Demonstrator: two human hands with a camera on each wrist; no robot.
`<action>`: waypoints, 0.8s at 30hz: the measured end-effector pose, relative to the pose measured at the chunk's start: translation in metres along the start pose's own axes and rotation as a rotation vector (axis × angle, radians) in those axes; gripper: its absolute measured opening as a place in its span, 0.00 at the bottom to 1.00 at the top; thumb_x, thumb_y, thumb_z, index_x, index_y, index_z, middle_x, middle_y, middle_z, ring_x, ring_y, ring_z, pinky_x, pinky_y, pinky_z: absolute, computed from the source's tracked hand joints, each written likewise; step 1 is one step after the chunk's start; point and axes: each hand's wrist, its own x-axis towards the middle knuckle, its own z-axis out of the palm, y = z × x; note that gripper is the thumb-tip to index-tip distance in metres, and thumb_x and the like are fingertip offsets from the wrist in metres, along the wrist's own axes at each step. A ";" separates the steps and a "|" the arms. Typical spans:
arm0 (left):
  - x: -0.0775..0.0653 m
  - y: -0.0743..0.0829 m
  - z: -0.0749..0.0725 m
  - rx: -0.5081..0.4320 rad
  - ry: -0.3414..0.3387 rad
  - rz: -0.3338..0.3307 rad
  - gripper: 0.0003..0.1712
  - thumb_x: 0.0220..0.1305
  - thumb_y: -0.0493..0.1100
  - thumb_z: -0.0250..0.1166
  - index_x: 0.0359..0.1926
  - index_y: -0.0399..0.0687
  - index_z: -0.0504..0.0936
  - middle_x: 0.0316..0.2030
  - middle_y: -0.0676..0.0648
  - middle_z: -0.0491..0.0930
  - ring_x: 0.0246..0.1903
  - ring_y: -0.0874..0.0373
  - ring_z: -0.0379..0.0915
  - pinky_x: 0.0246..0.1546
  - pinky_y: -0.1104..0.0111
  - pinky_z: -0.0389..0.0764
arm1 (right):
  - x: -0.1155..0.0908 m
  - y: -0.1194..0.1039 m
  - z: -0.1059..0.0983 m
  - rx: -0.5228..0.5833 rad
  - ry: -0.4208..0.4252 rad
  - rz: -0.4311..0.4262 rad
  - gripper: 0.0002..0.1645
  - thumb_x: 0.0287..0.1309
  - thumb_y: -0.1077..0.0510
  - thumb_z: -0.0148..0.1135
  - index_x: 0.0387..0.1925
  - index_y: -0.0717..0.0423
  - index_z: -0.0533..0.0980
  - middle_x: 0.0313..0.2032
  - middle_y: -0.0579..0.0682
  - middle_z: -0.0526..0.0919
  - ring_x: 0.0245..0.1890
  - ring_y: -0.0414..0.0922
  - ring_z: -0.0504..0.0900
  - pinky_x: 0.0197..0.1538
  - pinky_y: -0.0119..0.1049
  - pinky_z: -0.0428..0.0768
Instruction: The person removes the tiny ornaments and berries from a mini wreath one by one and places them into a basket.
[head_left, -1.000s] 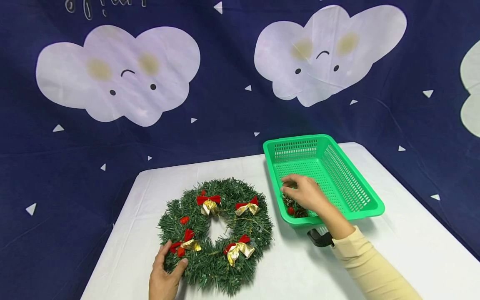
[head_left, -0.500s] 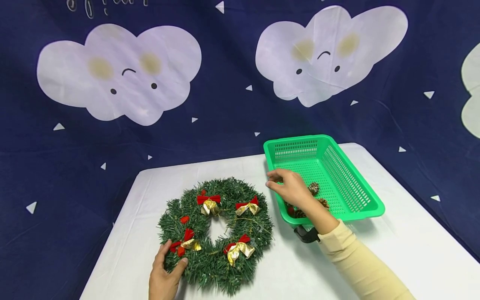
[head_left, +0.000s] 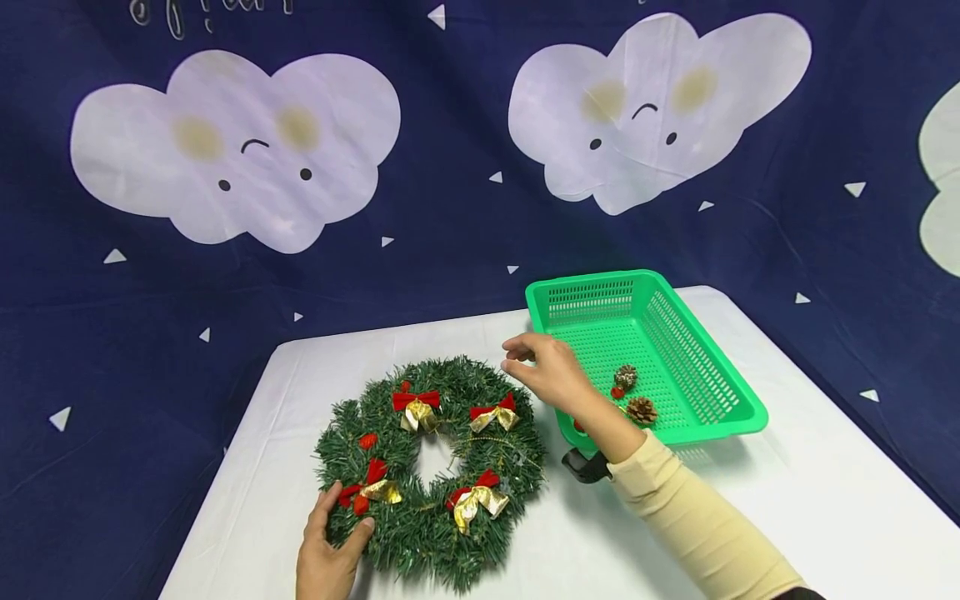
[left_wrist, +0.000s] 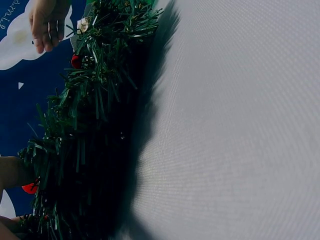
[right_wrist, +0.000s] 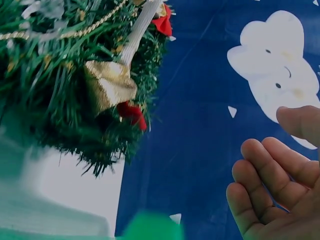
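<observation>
A round green Christmas wreath (head_left: 397,537) lies on the white table, dressed with red-and-gold bows and red berries. My left hand (head_left: 327,546) rests on its lower-left edge, thumb and fingers spread apart. In the left wrist view, only bits of this hand show past the green tinsel at the left edge. My right hand (head_left: 551,371) hovers between the wreath and a green basket (head_left: 712,358), close to the upper-right bow (head_left: 495,412). Its fingers are loosely bent with the thumb apart, and the right wrist view shows nothing between them.
Inside the basket lie pine cones (head_left: 641,410) and small red pieces (head_left: 617,392), partly hidden by the right forearm. A black strap (head_left: 587,467) sits at the right wrist. Behind the white table (head_left: 360,350) hangs a dark blue cloth (head_left: 450,283) with printed clouds.
My right hand has moved left from over the pine cones, out across the basket's rim toward the wreath, uncovering more of the basket's contents. The left hand and wreath have stayed put.
</observation>
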 end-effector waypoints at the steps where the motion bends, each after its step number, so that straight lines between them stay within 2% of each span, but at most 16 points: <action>1: 0.000 0.000 0.000 -0.002 0.001 0.003 0.45 0.58 0.43 0.66 0.72 0.43 0.53 0.72 0.31 0.44 0.73 0.35 0.36 0.66 0.37 0.49 | 0.001 -0.001 0.002 0.005 0.004 -0.005 0.17 0.58 0.51 0.63 0.47 0.52 0.79 0.44 0.50 0.85 0.46 0.50 0.83 0.49 0.47 0.81; 12: 0.000 -0.001 -0.002 -0.008 -0.007 0.001 0.45 0.58 0.43 0.65 0.72 0.44 0.53 0.73 0.32 0.43 0.73 0.35 0.36 0.67 0.37 0.48 | 0.018 -0.019 0.028 0.013 0.019 -0.063 0.15 0.58 0.52 0.63 0.46 0.52 0.80 0.43 0.49 0.85 0.47 0.49 0.80 0.50 0.46 0.79; 24: 0.000 0.000 -0.001 -0.003 -0.002 0.001 0.45 0.58 0.43 0.66 0.72 0.44 0.54 0.73 0.32 0.44 0.73 0.35 0.37 0.67 0.38 0.49 | 0.033 -0.032 0.059 0.010 -0.031 -0.051 0.15 0.58 0.53 0.63 0.46 0.52 0.80 0.42 0.48 0.86 0.45 0.48 0.80 0.51 0.46 0.77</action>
